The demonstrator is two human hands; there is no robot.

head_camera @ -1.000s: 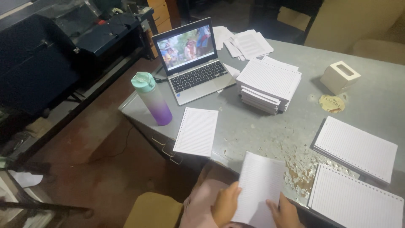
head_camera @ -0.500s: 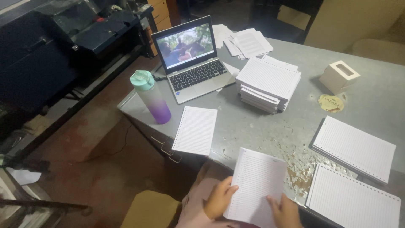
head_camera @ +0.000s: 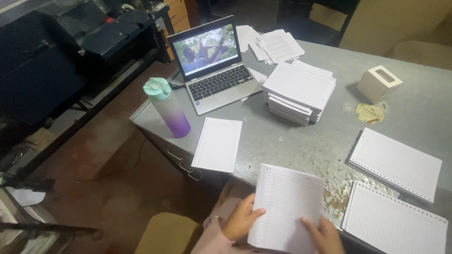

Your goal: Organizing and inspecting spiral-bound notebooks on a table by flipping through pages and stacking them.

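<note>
Lined paper stack (head_camera: 288, 207) is sitting at the near edge of the grey table (head_camera: 292, 141), tilted, its lower part hanging past the edge over the person's lap. Left hand (head_camera: 241, 220) is gripping the stack's left edge, thumb lying on the top sheet. Right hand (head_camera: 325, 235) is pinching the lower right corner, fingers on top.

Just right of the stack, a patch of flaking surface is showing, then two perforated sheet piles: one (head_camera: 393, 223) at the near right corner, one (head_camera: 395, 162) behind it, close together. Left of the stack, a single punched sheet (head_camera: 217, 144) is lying by the table's left edge, its near corner slightly overhanging. Bare tabletop is lying open between that sheet, the held stack and the tall pile of sheets (head_camera: 299, 91) further back.

Purple bottle with teal lid (head_camera: 167, 108) is standing upright at the left edge, lid closed, contents not visible. Open laptop (head_camera: 212, 70) is sitting behind it, screen lit. Small cream box (head_camera: 379, 83) with a top slot is standing far right, inside not visible. Loose papers (head_camera: 273, 44) are lying at the far edge.
</note>
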